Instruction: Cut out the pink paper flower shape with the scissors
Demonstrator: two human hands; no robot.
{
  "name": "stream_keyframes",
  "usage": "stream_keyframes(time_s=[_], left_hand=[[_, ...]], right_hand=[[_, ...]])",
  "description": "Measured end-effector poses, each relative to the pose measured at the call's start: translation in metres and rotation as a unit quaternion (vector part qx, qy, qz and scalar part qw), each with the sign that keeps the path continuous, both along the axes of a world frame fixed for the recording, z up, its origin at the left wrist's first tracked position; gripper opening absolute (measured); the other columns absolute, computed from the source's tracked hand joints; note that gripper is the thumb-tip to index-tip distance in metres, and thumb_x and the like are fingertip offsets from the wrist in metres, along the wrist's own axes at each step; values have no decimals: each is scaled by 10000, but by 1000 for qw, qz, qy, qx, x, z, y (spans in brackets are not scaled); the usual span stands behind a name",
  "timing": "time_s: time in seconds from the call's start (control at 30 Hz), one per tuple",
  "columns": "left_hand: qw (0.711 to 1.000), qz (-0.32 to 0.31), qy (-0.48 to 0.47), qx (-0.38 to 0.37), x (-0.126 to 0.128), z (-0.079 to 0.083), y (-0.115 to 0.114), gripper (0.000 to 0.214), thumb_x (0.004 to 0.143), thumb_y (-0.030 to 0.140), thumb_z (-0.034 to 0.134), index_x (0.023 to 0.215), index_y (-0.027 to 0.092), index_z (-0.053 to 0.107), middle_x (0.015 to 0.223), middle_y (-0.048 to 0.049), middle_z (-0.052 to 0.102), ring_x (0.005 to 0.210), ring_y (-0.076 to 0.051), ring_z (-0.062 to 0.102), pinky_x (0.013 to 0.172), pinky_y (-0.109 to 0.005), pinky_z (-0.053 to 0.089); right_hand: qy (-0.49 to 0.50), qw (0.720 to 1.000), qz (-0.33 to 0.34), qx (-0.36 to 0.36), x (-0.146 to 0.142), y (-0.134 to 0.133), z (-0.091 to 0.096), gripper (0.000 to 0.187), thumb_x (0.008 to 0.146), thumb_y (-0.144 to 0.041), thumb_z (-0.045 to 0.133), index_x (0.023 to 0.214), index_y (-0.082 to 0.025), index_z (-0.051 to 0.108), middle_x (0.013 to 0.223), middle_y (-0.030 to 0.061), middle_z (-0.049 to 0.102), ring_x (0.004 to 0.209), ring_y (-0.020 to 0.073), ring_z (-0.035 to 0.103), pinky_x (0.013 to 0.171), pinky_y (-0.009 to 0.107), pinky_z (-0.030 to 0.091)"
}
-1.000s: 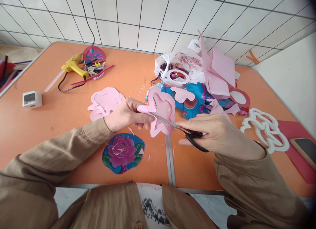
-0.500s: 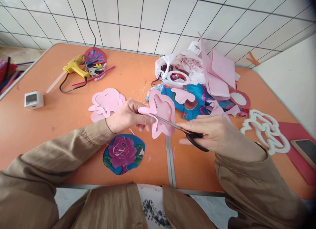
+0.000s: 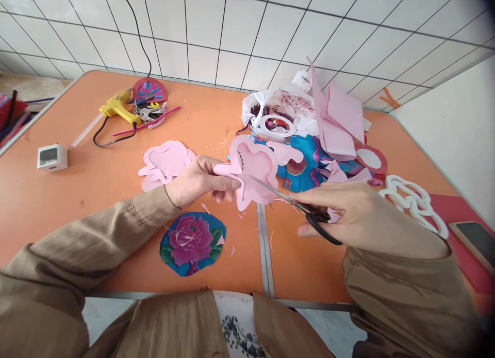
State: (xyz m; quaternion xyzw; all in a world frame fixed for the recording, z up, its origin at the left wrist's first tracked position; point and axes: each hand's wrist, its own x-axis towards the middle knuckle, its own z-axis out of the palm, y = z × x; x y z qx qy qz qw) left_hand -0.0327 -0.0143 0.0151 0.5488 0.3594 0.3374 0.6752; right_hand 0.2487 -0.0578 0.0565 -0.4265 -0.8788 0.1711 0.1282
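My left hand pinches a pink flower-shaped foam cutout by its left tip, holding it above the orange table. In my right hand are black-handled scissors. Their blades point up-left and lie across the cutout's lower right edge. A round cloth piece with a purple rose lies on the table just below my left hand. More pink foam shapes lie behind my left hand.
A yellow glue gun, keys and a round red piece sit at the far left. A small white cube stands near the left edge. Blue fabric, pink sheets, a plastic bag and white foam offcuts crowd the right side. A phone lies far right.
My right hand has drawn the scissors back to the right and down, from the middle of the cutout to its lower right edge. The left hand holds the cutout almost still.
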Motion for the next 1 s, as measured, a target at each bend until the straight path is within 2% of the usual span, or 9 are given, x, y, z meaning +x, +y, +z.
stream_keyframes(time_s=[0.1,0.17,0.23,0.33,0.47,0.6,0.7,0.83,1.0], left_hand=[[1000,9,-12,-6,0,-3,1,169,695,261,799,567,161,752,549,-50,698,422,-94,546,426,-212,435],[1000,17,-19,-5,0,-3,0,180,694,267,807,559,162,751,543,-48,695,418,-90,542,430,-213,430],[999,29,-30,-1,0,-4,-1,207,700,277,816,543,164,741,547,-45,698,421,-86,545,436,-212,428],[996,67,-62,4,2,-5,-2,206,720,283,811,562,169,744,574,-40,710,439,-85,559,451,-210,428],[986,128,-110,0,5,-8,-2,228,717,309,806,569,154,728,578,-38,703,429,-81,540,441,-216,411],[971,194,-142,-17,8,-8,-3,226,669,340,818,603,147,721,571,-26,687,401,-73,496,398,-219,354],[968,198,-150,-25,9,-10,-5,269,671,358,816,573,141,690,565,-25,672,405,-64,486,408,-215,348],[967,203,-154,-29,12,-14,-7,272,672,367,813,578,146,685,575,-22,673,415,-64,485,420,-218,360],[962,214,-166,-28,9,-10,-3,258,653,362,824,608,146,690,578,-16,670,413,-71,475,408,-230,343]], right_hand=[[117,985,-103,-76,5,4,-5,371,758,-498,785,909,-160,759,657,36,663,546,144,545,521,290,480],[197,955,-188,-121,5,10,-11,386,712,-485,829,915,-170,733,685,31,662,570,149,576,536,294,507],[295,915,-226,-159,2,16,-18,437,712,-521,825,963,-190,687,680,14,651,551,148,596,539,299,528],[405,848,-216,-266,-5,25,-30,518,676,-596,826,968,-216,628,739,27,691,596,166,651,579,301,537],[436,829,-177,-302,-28,30,-51,688,611,-807,719,955,-224,596,766,61,707,661,220,671,668,369,542],[480,809,-177,-291,-66,26,-72,641,720,-842,533,978,-255,514,829,77,699,712,241,666,720,417,540],[503,800,-183,-271,-94,19,-79,557,759,-759,539,1006,-263,487,906,77,669,786,235,656,720,387,532],[504,807,-201,-231,-116,10,-79,474,811,-682,508,1044,-271,486,1003,86,650,891,232,645,751,367,528],[400,863,-240,-196,-109,18,-81,529,878,-663,377,1173,-232,459,974,102,701,829,227,693,677,354,536]])
